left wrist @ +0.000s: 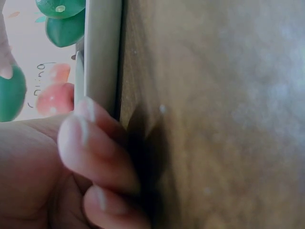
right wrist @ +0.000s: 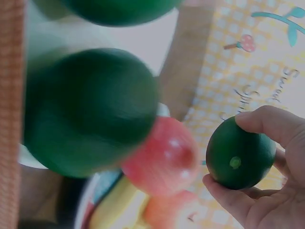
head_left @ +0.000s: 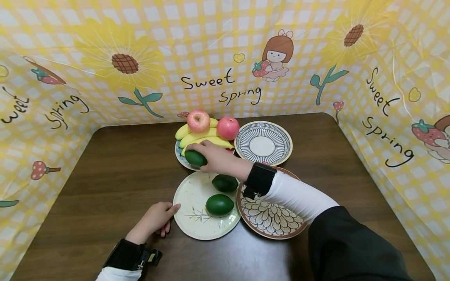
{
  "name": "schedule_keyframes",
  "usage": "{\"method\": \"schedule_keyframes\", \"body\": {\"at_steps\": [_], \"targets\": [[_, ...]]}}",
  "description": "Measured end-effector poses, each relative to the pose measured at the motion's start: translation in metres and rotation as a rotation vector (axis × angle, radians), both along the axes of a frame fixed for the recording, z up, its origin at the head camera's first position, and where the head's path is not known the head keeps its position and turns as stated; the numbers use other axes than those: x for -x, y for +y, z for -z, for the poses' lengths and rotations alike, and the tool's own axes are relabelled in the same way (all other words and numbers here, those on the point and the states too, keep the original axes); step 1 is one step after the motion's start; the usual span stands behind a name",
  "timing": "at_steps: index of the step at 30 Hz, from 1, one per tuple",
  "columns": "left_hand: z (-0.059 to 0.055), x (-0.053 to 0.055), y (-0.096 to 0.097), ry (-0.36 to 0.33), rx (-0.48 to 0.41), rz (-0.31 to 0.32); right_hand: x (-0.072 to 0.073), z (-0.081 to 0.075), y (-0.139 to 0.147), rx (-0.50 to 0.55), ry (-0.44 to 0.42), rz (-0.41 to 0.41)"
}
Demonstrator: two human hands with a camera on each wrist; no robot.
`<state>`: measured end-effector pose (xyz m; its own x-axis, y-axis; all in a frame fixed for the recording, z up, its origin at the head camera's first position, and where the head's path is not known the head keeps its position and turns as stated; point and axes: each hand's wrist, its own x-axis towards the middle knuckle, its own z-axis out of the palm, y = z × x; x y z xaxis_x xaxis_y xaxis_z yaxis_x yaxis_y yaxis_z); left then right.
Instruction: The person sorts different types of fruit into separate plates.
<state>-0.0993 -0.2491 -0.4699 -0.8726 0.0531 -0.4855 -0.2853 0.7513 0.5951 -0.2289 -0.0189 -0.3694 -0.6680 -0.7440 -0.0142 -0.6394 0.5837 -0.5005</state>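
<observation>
My right hand (head_left: 219, 158) grips a dark green avocado (head_left: 195, 158) between thumb and fingers, over the front of the blue-patterned fruit plate (head_left: 178, 155). In the right wrist view the held avocado (right wrist: 240, 153) turns a pale stem scar to the camera. Two more avocados, one nearer (head_left: 219, 205) and one behind it (head_left: 225, 183), lie on the right side of a cream plate (head_left: 190, 191). My left hand (head_left: 158, 218) holds this plate's left rim, thumb on top. Its curled fingers (left wrist: 97, 145) show against the plate's outer side in the left wrist view.
Bananas (head_left: 198, 136) and two red fruits, an apple (head_left: 198, 121) and a round pinkish one (head_left: 227, 128), fill the fruit plate. A blue-lined plate (head_left: 263, 145) stands right of it. Below my right forearm lies a brown-rimmed plate (head_left: 274, 218). Printed cloth (head_left: 211, 47) walls the wooden table (head_left: 123, 168).
</observation>
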Motion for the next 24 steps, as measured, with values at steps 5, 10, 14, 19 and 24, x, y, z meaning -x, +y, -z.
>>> {"method": "schedule_keyframes", "body": {"at_steps": [5, 10, 14, 19, 24], "targets": [[-0.001, 0.000, 0.000, 0.004, -0.002, 0.001, -0.005, -0.021, 0.005, 0.088, 0.031, -0.015], [-0.001, 0.000, 0.001, 0.007, -0.001, 0.003, -0.024, -0.035, 0.006, 0.105, 0.055, -0.079], [-0.002, 0.000, 0.001, 0.006, -0.005, 0.009, -0.045, -0.033, 0.004, 0.050, 0.093, -0.162], [-0.002, 0.000, 0.000, 0.011, -0.014, 0.022, -0.067, -0.018, -0.001, -0.043, 0.179, -0.279], [-0.002, -0.001, -0.002, 0.033, -0.011, 0.036, -0.090, 0.001, -0.003, -0.157, 0.196, -0.366]]}}
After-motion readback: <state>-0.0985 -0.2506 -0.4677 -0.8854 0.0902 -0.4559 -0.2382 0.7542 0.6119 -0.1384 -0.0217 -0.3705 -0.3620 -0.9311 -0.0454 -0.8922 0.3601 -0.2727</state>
